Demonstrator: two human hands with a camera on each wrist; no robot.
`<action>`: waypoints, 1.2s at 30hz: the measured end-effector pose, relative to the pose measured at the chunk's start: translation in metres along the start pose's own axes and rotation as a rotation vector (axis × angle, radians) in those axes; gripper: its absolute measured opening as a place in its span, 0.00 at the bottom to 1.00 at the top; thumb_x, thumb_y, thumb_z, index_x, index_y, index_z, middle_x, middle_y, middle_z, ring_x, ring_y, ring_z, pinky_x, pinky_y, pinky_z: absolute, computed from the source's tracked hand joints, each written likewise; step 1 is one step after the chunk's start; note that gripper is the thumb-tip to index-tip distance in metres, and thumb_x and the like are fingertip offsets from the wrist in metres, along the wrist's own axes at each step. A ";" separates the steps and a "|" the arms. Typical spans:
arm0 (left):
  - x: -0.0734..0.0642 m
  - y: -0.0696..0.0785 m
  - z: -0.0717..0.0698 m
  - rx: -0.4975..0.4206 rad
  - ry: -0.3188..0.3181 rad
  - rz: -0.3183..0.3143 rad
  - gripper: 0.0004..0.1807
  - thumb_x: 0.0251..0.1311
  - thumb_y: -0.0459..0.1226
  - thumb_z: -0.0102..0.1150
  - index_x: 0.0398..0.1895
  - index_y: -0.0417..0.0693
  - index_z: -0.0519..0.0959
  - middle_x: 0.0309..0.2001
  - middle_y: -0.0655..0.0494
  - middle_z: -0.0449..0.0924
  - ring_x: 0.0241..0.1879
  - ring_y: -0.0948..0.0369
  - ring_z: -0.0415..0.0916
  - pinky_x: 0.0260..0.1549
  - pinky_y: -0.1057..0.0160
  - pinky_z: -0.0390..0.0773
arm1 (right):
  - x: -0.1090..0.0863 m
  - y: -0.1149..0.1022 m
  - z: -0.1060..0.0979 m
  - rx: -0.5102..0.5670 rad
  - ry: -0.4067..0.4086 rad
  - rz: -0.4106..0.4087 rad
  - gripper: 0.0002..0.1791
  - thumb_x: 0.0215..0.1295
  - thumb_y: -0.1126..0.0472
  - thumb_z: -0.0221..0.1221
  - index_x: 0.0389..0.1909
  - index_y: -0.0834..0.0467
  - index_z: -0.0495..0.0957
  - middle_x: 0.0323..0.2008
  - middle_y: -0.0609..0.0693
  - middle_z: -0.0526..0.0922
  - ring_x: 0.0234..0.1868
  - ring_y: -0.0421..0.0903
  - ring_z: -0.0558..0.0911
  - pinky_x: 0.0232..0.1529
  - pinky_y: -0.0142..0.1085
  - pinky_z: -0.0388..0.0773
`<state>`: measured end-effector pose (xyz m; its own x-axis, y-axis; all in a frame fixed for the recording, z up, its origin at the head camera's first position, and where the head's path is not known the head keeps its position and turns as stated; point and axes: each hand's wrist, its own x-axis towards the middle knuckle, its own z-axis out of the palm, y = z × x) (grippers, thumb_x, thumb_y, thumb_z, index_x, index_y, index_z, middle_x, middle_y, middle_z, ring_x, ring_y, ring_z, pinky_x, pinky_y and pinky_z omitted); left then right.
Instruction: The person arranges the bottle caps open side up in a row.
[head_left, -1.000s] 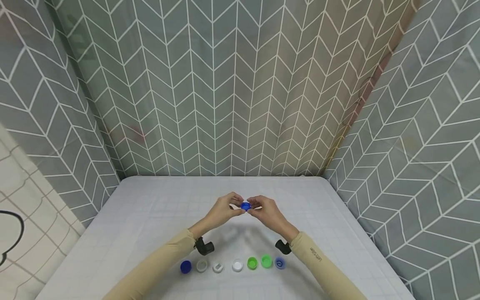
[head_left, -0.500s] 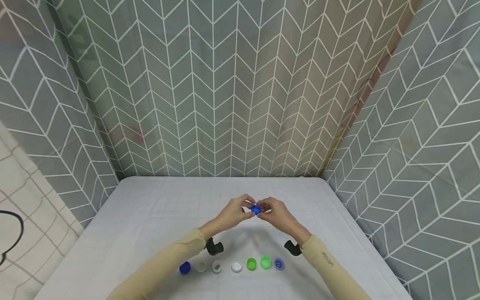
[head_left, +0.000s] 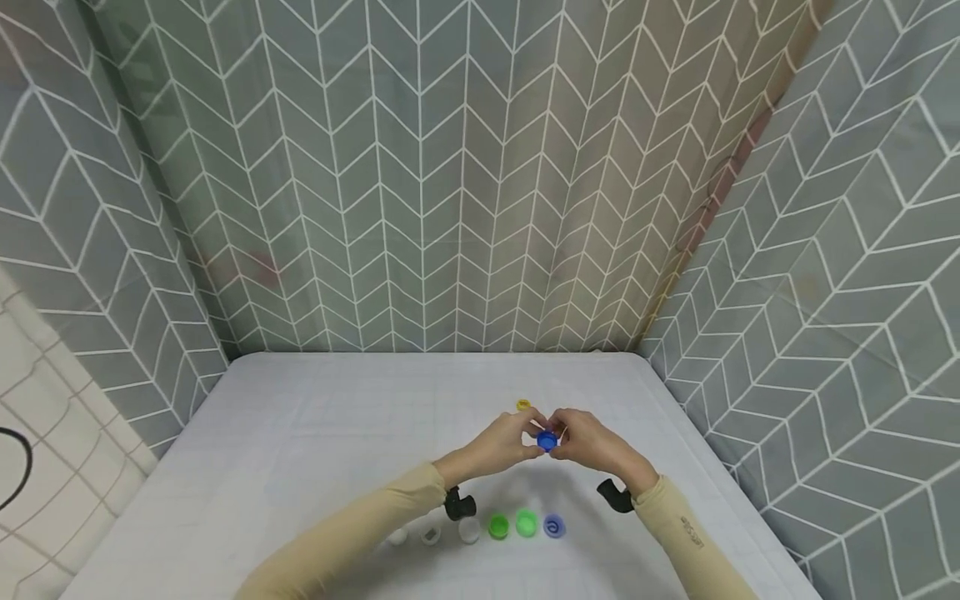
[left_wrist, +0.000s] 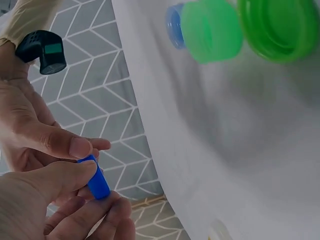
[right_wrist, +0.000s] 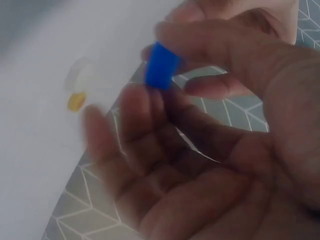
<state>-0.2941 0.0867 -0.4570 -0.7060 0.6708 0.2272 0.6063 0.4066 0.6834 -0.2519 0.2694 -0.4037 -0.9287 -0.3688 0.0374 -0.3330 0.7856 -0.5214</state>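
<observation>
Both hands meet above the white table (head_left: pixel 300 433), right of centre. Between them is a small blue bottle cap (head_left: pixel 547 439). My left hand (head_left: pixel 525 437) pinches it between thumb and fingers. My right hand (head_left: pixel 570 435) holds its other side with the fingertips. In the left wrist view the blue cap (left_wrist: pixel 97 181) sits under my left thumb (left_wrist: pixel 55 182), and a right fingertip (left_wrist: pixel 75 146) touches its top. In the right wrist view the cap (right_wrist: pixel 161 65) is at the fingertips of my blurred right hand (right_wrist: pixel 165 85).
A row of caps lies near the table's front edge: white ones (head_left: pixel 468 531), two green (head_left: pixel 498 527) (head_left: pixel 527 523) and a blue one (head_left: pixel 554 526). A yellow cap (head_left: pixel 523 405) lies just beyond the hands. Patterned curtains enclose the table on three sides.
Both hands carried the blue cap to the right and a little nearer. The yellow cap now shows behind them. My left forearm now covers the left end of the row.
</observation>
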 end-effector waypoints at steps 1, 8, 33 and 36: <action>0.002 0.002 0.003 0.014 -0.002 0.008 0.20 0.58 0.37 0.66 0.53 0.51 0.74 0.44 0.58 0.86 0.46 0.61 0.82 0.46 0.66 0.78 | -0.003 0.002 -0.002 -0.007 -0.009 0.005 0.15 0.51 0.68 0.68 0.40 0.65 0.76 0.32 0.52 0.79 0.29 0.41 0.74 0.28 0.30 0.74; 0.008 0.015 0.025 0.096 -0.042 0.044 0.17 0.56 0.41 0.68 0.46 0.53 0.74 0.39 0.60 0.85 0.43 0.62 0.82 0.37 0.73 0.76 | -0.022 0.010 -0.009 -0.074 -0.094 0.053 0.16 0.46 0.71 0.68 0.36 0.61 0.75 0.29 0.49 0.78 0.29 0.41 0.73 0.29 0.33 0.71; -0.015 0.025 0.068 0.338 -0.265 0.161 0.12 0.56 0.45 0.68 0.37 0.55 0.74 0.29 0.70 0.79 0.28 0.76 0.72 0.35 0.77 0.71 | -0.051 0.025 0.018 -0.063 -0.339 0.167 0.21 0.42 0.71 0.71 0.34 0.53 0.72 0.29 0.48 0.75 0.30 0.44 0.70 0.29 0.36 0.66; -0.014 0.025 0.071 0.414 -0.264 0.213 0.12 0.56 0.46 0.68 0.36 0.55 0.75 0.28 0.69 0.80 0.24 0.77 0.69 0.33 0.78 0.69 | -0.053 0.026 0.020 -0.049 -0.347 0.140 0.21 0.41 0.71 0.71 0.34 0.54 0.71 0.28 0.47 0.75 0.29 0.44 0.70 0.29 0.35 0.64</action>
<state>-0.2428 0.1313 -0.4927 -0.4675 0.8768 0.1127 0.8576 0.4189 0.2983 -0.2080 0.2997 -0.4366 -0.8582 -0.3960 -0.3265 -0.2221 0.8601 -0.4592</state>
